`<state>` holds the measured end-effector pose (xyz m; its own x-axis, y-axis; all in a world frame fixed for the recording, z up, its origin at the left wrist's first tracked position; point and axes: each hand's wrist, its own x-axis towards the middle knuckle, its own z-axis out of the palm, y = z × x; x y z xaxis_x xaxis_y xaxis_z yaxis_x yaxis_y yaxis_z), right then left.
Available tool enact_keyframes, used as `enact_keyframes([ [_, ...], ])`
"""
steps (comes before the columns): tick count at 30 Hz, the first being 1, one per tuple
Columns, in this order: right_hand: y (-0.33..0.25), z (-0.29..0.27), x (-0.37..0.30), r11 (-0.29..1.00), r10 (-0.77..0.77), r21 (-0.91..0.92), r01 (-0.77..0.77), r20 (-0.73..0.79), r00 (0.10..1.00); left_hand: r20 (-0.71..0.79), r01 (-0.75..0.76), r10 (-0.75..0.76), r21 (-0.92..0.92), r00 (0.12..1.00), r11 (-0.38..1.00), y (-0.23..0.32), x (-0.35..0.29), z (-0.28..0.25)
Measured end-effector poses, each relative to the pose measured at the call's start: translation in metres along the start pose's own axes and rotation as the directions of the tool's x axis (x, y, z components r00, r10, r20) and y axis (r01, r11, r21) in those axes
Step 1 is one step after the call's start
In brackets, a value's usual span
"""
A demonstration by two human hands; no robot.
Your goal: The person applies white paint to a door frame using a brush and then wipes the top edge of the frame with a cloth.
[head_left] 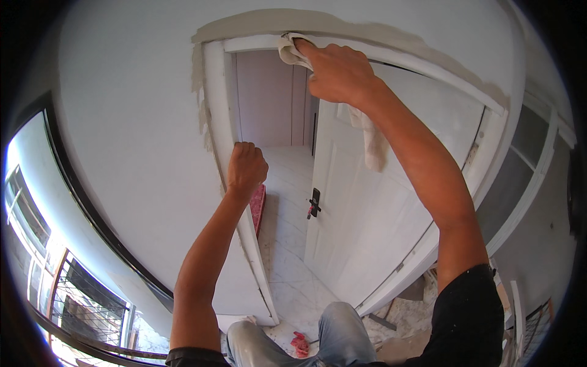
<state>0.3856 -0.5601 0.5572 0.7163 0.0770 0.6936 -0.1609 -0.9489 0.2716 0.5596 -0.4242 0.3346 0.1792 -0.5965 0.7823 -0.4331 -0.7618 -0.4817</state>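
My right hand point(342, 72) is closed on a white cloth point(293, 51), its fingers pressing a fold against the top of the white door frame point(257, 43). A loose end of the cloth hangs below my wrist, in front of the door. Lower down on the left, my left hand point(246, 168) is curled into a fist beside the frame's left jamb point(218, 92). What is inside that fist, if anything, is hidden. Grey filler point(269, 20) borders the frame along the top and down the left side.
A white door point(367, 202) with a black handle point(314, 203) stands ajar into a room with a marble-look floor point(287, 244). Something red point(259, 208) lies behind the left jamb. Below, a crumpled red scrap point(299, 344) lies near my knees, and debris point(403, 309) lies by the threshold.
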Motion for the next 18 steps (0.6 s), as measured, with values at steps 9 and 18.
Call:
enact_keyframes([
  [9,-0.024,0.001,0.014,1.000,-0.023,-0.003,0.023,-0.021,1.000,0.020,-0.019,0.017,0.083,1.000,0.996,-0.004,-0.003,0.004],
  [18,0.014,-0.004,-0.011,0.984,0.086,-0.159,-0.081,0.023,0.996,-0.083,0.007,-0.003,0.047,0.997,0.999,0.000,-0.004,0.003],
])
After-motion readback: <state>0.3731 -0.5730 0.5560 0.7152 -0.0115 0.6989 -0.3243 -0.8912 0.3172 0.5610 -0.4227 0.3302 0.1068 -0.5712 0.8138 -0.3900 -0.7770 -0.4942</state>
